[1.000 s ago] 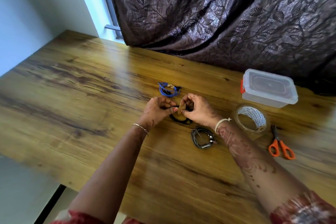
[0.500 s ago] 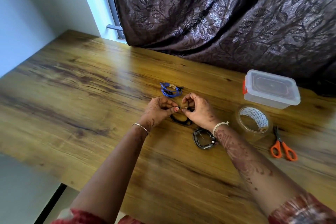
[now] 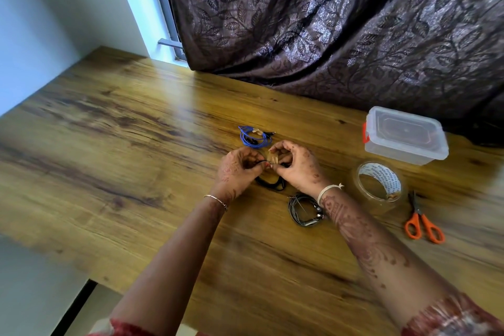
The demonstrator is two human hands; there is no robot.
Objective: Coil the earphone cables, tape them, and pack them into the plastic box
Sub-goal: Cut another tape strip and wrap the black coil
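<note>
Black earphone coil [image 3: 268, 182] pinched at its upper edge between left hand [image 3: 240, 172] and right hand [image 3: 297, 169], fingers of both curled round cable and a brownish tape strip [image 3: 272, 159], loop hanging below the fingertips. Three coils in all: black one, blue coil [image 3: 252, 137] just beyond the hands, dark grey coil [image 3: 304, 210] beside the right wrist. One lidded plastic box [image 3: 406, 135], one tape roll [image 3: 379, 184], one pair of orange scissors [image 3: 422, 222]. Same pinch as a second ago, hands scarcely shifted.

Home room: wooden table [image 3: 114, 150] by window [image 3: 163, 43], heavy leaf-patterned curtain [image 3: 327, 22], plain white wall [image 3: 54, 8]; household tape roll [image 3: 380, 184], scissors [image 3: 421, 222] on tabletop.
</note>
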